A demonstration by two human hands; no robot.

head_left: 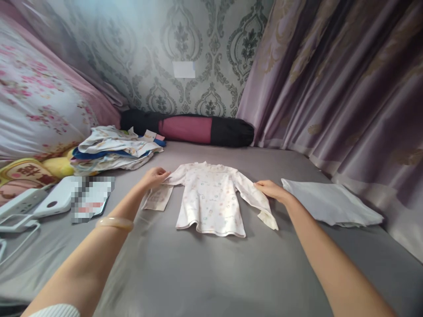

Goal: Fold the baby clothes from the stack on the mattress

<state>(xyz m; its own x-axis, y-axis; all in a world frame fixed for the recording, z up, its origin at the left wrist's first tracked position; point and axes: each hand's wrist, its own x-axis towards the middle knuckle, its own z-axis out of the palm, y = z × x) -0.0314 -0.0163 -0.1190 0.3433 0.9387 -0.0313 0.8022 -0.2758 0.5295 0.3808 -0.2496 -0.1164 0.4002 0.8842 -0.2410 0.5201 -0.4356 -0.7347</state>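
Observation:
A small white long-sleeved shirt (211, 200) with a pale print lies spread on the grey sheet, its collar away from me and its hem toward me. My left hand (156, 175) pinches the sleeve on the left, whose cuff end is bent down toward me below the hand. On the other side, my right hand (271, 189) has its fingers closed on the right sleeve, around its middle. That sleeve slants outward, with its cuff turned a little at the end. A pale bangle (114, 223) circles my left wrist.
A pile of clothes (119, 147) lies at the back left, near a yellow plush cushion (33, 174). A phone (91, 200), a white power bank (57, 197) and a power strip (20, 202) are at left. Folded grey-white cloth (330, 202) lies right. A long black-and-maroon bag (187, 129) lines the wall.

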